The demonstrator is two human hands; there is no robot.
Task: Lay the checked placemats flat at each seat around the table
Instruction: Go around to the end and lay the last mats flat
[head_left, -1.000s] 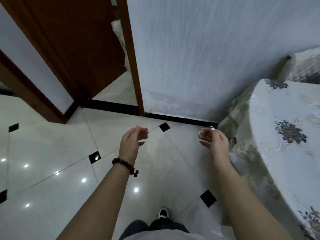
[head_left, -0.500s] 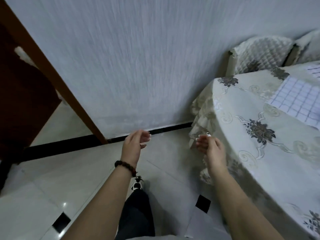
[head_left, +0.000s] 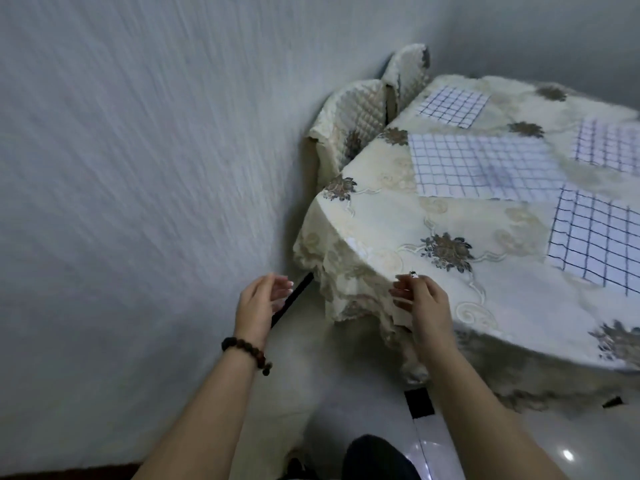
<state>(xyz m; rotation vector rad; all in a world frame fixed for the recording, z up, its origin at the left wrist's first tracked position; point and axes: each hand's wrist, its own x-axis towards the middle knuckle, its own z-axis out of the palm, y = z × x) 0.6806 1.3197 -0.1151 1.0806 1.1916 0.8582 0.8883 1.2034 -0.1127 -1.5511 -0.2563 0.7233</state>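
1. Grey textured wall [head_left: 138, 168] fills the left and far side; a glossy pale tiled floor [head_left: 346, 393] lies below, with a black baseboard strip [head_left: 292, 299] where they meet.
2. Round table under a cream floral embroidered tablecloth [head_left: 398, 220] sits on the right, and the cloth's lace hem hangs down over the near-left edge.
3. Four white placemats with dark blue check lines lie flat on the tabletop:
   - far-left placemat [head_left: 452, 106], near the far chairs
   - centre placemat [head_left: 485, 168], the largest in view
   - far-right placemat [head_left: 609, 147], cut by the frame edge
   - near-right placemat [head_left: 595, 237], its far corner meeting the centre one's near corner
4. Two chairs in quilted cream covers stand between table and wall at the far left: nearer chair [head_left: 346, 126] and farther chair [head_left: 408, 74], both backs just beside the table edge.
5. Left hand [head_left: 258, 303] is raised over the floor beside the wall, palm facing right, with fingers loosely curled and slightly apart, holding nothing. A dark beaded bracelet [head_left: 247, 351] is on its wrist.
6. Right hand [head_left: 424, 303] is in front of the table's near-left edge, palm facing left, fingers loosely curled, nothing pinched. Cannot tell if it touches the cloth.
7. Hands are apart, palms facing each other, and neither is on a placemat.
8. Black square tile inset [head_left: 419, 401] shows on the floor near the table, and a dark trouser leg [head_left: 377, 459] at the bottom edge.
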